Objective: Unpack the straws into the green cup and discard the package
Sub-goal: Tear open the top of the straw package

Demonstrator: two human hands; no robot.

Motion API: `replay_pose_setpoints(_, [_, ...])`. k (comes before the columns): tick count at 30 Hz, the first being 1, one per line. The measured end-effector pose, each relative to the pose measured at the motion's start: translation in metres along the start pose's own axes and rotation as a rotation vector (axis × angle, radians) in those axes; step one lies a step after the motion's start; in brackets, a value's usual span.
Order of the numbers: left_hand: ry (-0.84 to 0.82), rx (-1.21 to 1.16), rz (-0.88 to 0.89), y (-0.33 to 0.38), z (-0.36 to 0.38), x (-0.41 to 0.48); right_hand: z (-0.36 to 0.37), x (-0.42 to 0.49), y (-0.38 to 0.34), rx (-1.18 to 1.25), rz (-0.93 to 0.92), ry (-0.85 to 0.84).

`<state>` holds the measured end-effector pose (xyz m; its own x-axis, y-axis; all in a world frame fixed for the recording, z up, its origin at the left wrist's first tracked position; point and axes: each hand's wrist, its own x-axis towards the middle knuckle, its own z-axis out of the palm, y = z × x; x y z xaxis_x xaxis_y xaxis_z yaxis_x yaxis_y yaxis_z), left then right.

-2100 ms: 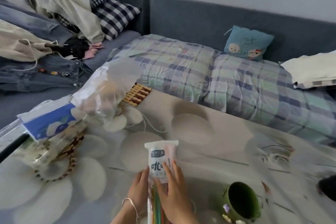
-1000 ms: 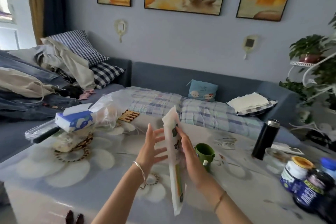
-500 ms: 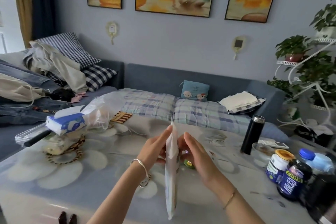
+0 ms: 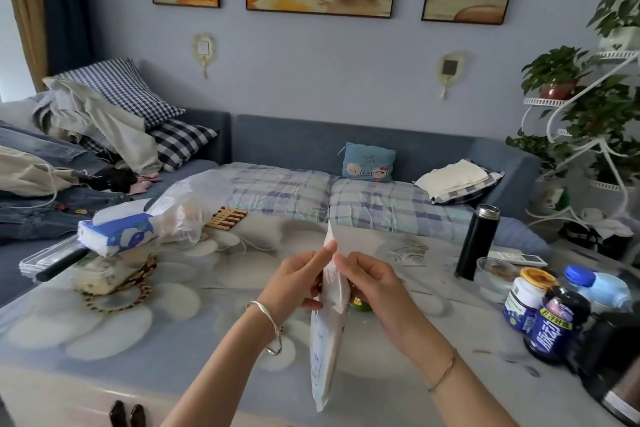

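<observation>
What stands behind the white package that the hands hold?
Only a green sliver of the cup shows beside the package; package and right hand cover the rest.

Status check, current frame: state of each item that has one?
straw package: held upright; opened or not, unclear
left hand: pinches package top
right hand: pinches package top
green cup: mostly hidden behind package
black flask: upright, lid on
jar: yellow lid on
bottle: blue cap on
</observation>
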<state>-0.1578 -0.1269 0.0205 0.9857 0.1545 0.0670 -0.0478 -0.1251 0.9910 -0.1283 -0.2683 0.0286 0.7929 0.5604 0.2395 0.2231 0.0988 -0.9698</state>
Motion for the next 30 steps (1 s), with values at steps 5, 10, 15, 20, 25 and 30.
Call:
replay_pose_setpoints(5, [0.007, -0.043, 0.089, -0.006, 0.005, -0.001, -0.003, -0.005, 0.003, 0.083, 0.02, 0.002])
replay_pose_setpoints(10, [0.021, -0.044, 0.24, -0.002, 0.006, 0.0, -0.003, -0.004, -0.001, 0.048, 0.005, 0.014])
replay_pose_setpoints(15, [0.032, 0.05, 0.285, -0.006, 0.008, -0.001, -0.001, -0.003, 0.0, 0.0, 0.024, 0.007])
replay_pose_setpoints(20, [0.058, 0.058, 0.298, -0.008, 0.006, -0.001, 0.002, -0.004, -0.001, -0.038, 0.031, -0.038])
replay_pose_setpoints(25, [0.092, 0.131, 0.343, -0.009, 0.004, -0.002, 0.006, -0.003, 0.001, 0.016, 0.062, -0.024])
replay_pose_setpoints(30, [0.168, 0.062, 0.375, -0.011, 0.009, -0.001, 0.012, 0.001, 0.006, 0.091, 0.102, 0.041])
